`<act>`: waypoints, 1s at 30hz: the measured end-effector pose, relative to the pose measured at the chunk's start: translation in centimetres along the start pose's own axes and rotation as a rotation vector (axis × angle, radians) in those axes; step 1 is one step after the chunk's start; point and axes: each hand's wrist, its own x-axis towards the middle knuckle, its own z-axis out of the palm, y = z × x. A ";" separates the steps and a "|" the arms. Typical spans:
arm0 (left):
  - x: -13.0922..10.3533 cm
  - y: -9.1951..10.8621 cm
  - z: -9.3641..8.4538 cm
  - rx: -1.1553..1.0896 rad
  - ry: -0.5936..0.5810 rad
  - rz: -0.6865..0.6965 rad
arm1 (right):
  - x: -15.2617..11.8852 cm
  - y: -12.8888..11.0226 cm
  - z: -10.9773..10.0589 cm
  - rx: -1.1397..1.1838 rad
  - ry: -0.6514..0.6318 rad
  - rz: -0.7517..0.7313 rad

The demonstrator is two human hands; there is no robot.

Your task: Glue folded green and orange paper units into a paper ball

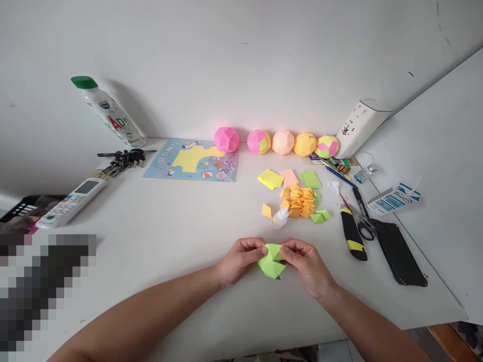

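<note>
"Where's the action?"

"Green folded paper (pixel 270 265), over the near part of the table (pixel 169 251), right between my left hand (pixel 237 260) and my right hand (pixel 310 265)! Left thumb and fingers pinch its upper left edge; the right ones are clamped on the upper right!"

"And beyond it?"

"Just past my hands, a small white bottle (pixel 279 219)! Then a cluster of orange folded pieces (pixel 301 202), paper squares (pixel 270 179) behind them, and five paper balls (pixel 283 143) lined up by the wall (pixel 241 65)!"
</note>
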 end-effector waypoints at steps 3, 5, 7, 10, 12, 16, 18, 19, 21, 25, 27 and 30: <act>0.0 0.0 0.0 0.004 0.005 -0.003 | 0.1 0.1 -0.1 -0.005 0.003 -0.003; 0.0 0.0 0.0 0.003 0.005 -0.003 | 0.1 0.2 -0.1 -0.006 0.002 -0.004; 0.0 0.0 -0.1 -0.001 0.002 -0.002 | 0.1 0.3 -0.2 -0.003 0.008 -0.007; 0.0 0.0 0.0 -0.004 0.002 0.002 | 0.0 0.3 -0.1 -0.009 0.017 -0.009; 0.0 0.0 0.0 -0.001 0.003 0.001 | 0.0 0.2 -0.1 -0.020 0.020 -0.002; -0.1 -0.1 0.0 0.003 0.001 0.007 | 0.0 0.1 0.0 -0.019 0.012 0.024; -0.1 -0.1 0.0 0.010 0.004 0.017 | 0.0 0.0 0.1 -0.018 0.006 0.025; -0.1 -0.1 0.0 0.020 0.003 0.021 | 0.0 0.0 0.1 -0.021 0.002 0.026; -0.1 -0.1 -0.1 0.054 -0.005 0.026 | 0.0 0.1 0.0 -0.029 -0.005 0.038; -0.2 -0.2 -0.2 0.128 -0.023 0.037 | 0.1 0.3 -0.1 -0.021 -0.014 0.085; -0.2 -0.3 -0.2 0.146 -0.024 0.045 | 0.1 0.5 -0.1 -0.010 -0.015 0.084; -0.2 -0.3 -0.2 0.152 -0.017 0.047 | 0.1 0.6 -0.1 -0.004 -0.010 0.070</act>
